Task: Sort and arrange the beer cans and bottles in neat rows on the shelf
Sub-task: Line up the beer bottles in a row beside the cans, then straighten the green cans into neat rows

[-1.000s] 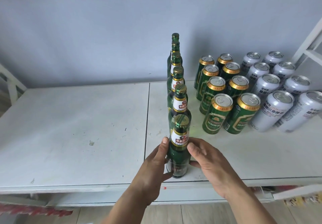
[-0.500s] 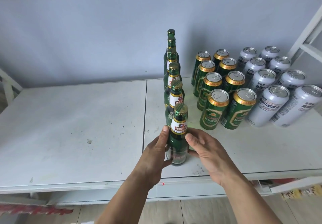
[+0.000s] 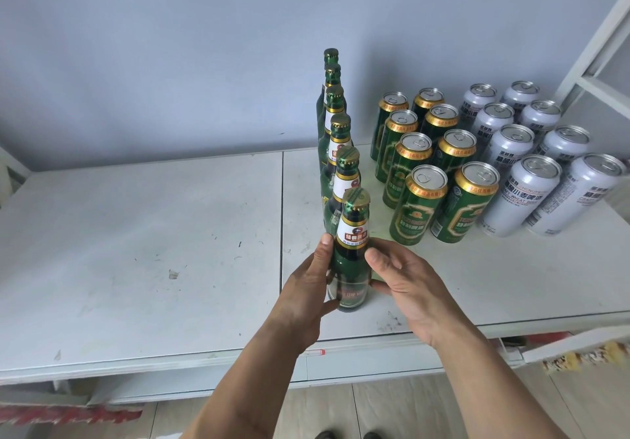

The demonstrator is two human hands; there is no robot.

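A green beer bottle (image 3: 353,234) with a white neck label stands upright on the white shelf (image 3: 153,234), at the front of a single row of green bottles (image 3: 339,138) running back to the wall. My left hand (image 3: 306,288) grips the front bottle's left side. From the other side my right hand (image 3: 409,288) cups it, thumb at its shoulder. To the right, green cans with gold rims (image 3: 419,196) stand in two rows, and beyond them silver cans (image 3: 531,182) stand in two more.
The shelf's left half is bare, with a seam (image 3: 282,220) down the middle. Its front edge (image 3: 204,356) runs just below my hands. A white shelf frame (image 3: 600,49) rises at the right. The blue-grey wall (image 3: 204,63) closes the back.
Held in both hands, the front bottle has slid back from the shelf's front edge toward the bottle behind it. The cans have not moved.
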